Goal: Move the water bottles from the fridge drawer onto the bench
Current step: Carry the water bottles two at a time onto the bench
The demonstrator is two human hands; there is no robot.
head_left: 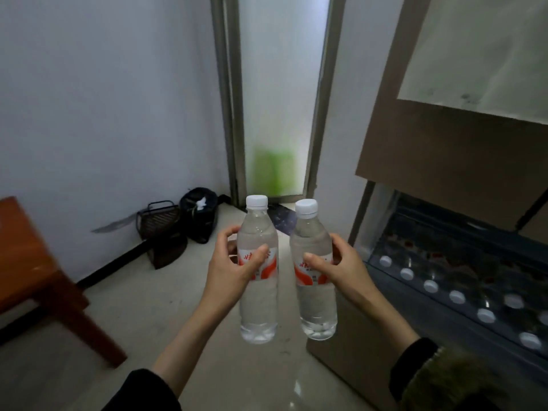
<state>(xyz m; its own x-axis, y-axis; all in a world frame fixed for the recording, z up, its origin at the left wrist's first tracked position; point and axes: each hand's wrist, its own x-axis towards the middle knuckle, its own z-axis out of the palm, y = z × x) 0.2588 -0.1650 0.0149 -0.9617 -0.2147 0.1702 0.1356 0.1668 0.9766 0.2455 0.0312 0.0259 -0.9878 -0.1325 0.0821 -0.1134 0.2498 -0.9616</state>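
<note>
Clear plastic, full and heavy: my left hand (234,266) and right hand (341,266) each grip a bottle (257,304) around its label, where thin walls flex least.

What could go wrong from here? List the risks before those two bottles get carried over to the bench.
1. Each hand, left hand and right hand, grips its bottle, left bottle and right bottle, only around the label, so a full bottle might slip.
2. The bottles hang close together and could knock on the swing toward the bench.
3. The fridge drawer stands open beside the right arm, which could snag it while turning.
</note>
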